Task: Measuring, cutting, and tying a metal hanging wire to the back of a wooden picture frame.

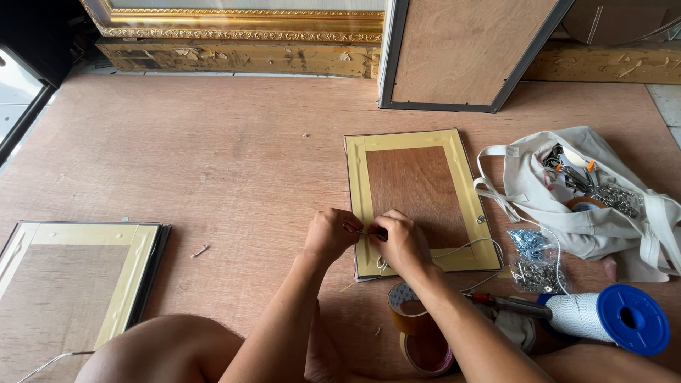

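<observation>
**Two hands pinch a cord at a frame's left edge**

Two rolls of brown tape (415, 328) lie nearest, on the wooden floor (234, 156) between the forearms; a spool of white cord with a blue end (610, 317) lies to the right, beside a screwdriver (507, 304); both hands meet just above them. The left hand (330, 235) and right hand (403, 245) each have a narrow grip, fingertips closed on a thin white cord (464, 248) at the left border of a small picture frame (418, 202) lying face down. The frame's long axis runs away from the person; the cord trails right across its lower part. Neither hand is nearer. A second frame (78, 284) lies well apart at left; small bags of hardware (530, 257) and a cloth bag (589, 198) sit right; large frames (461, 53) lean farthest back.
</observation>
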